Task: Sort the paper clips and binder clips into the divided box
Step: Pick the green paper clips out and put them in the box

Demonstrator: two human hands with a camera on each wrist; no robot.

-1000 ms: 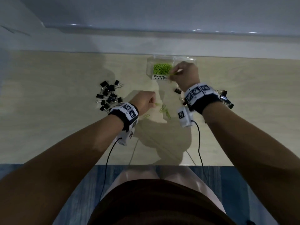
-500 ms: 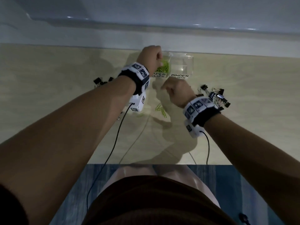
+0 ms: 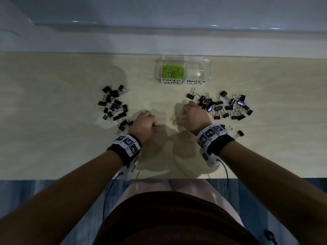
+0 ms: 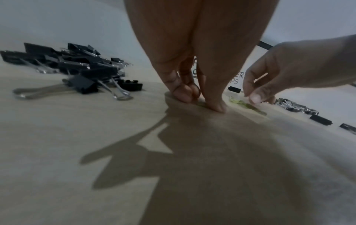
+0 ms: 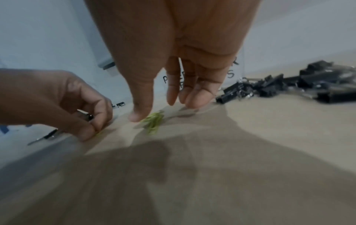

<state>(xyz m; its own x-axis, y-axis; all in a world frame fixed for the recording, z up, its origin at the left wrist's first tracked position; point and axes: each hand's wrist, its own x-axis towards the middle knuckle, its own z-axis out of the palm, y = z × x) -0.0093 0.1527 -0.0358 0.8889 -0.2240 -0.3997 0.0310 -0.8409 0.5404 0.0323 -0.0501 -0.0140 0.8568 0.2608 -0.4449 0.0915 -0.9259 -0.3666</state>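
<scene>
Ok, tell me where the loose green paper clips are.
In the head view, the loose green paper clips lie on the table by the right hand, in front of the divided box.

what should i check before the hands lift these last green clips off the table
1. Paper clip compartment open on top: ok.
2. Right hand at the loose green clips, thumb beside them: ok.
3. Right hand has them pinched: not ok, fingers only hover above.
4. Left hand fingertips pressed to the table, a clip under them: cannot tell, only a blurred green hint.
5. Binder clip piles apart from the green clips: ok.
6. Binder clip compartment holds nothing yet: ok.
</scene>
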